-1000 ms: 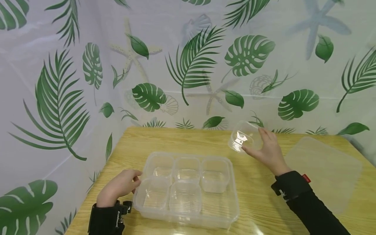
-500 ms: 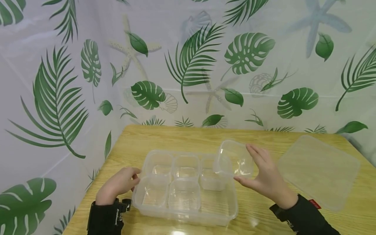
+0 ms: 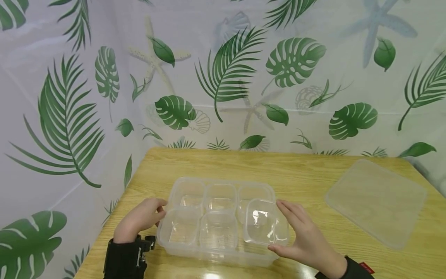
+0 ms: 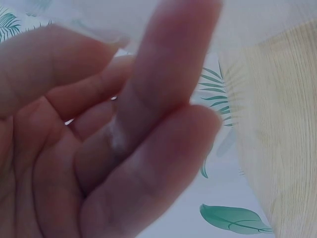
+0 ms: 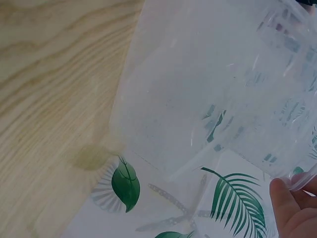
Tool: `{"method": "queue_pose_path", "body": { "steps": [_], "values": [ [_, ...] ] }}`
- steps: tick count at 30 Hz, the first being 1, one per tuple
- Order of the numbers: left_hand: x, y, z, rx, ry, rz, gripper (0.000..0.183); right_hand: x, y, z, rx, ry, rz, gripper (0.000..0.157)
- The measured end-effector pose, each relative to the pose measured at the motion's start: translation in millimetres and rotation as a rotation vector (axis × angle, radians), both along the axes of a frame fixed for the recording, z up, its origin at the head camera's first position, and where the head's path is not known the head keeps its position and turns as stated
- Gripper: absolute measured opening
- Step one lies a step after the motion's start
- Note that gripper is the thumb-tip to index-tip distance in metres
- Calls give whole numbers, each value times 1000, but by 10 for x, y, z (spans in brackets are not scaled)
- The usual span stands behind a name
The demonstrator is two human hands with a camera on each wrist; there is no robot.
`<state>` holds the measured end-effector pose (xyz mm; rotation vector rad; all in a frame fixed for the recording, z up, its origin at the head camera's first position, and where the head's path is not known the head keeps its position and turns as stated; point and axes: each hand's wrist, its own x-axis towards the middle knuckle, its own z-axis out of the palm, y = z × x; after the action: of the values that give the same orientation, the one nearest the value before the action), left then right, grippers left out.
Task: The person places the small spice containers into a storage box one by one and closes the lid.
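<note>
A large clear plastic box lies on the table, holding several smaller clear square tubs in two rows. My left hand grips its left rim, and in the left wrist view the curled fingers meet the translucent plastic. Between thumb and fingers, my right hand holds another small clear tub, tilted over the front right compartment space of the box. It overlaps the back right tub in the head view. In the right wrist view, my right fingertips pinch a clear rim.
A flat translucent lid lies on the right part of the wooden table. Behind and to the left hangs a white sheet printed with green leaves. Each wrist wears a black band.
My right hand has brought the small tub from behind the box's right side, leftward and toward me, to over its front right space. The left hand has stayed at the rim.
</note>
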<state>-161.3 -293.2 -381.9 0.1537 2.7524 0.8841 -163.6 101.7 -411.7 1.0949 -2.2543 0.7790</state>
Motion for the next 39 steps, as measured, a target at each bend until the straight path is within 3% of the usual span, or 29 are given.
{"method": "queue_pose_path", "body": {
  "steps": [6, 18, 32, 39],
  "values": [
    [1, 7, -2, 9, 2, 9, 25, 0, -35, -24, -2, 38, 21, 90],
    [7, 7, 11, -15, 6, 5, 24, 45, -61, -61, 59, 32, 32, 89],
    [-1, 15, 20, -16, 8, -7, 25, 28, -75, -154, 102, -81, -20, 81],
    [6, 24, 21, -19, 9, -8, 25, 30, -89, -206, 130, -192, -49, 82]
  ]
}}
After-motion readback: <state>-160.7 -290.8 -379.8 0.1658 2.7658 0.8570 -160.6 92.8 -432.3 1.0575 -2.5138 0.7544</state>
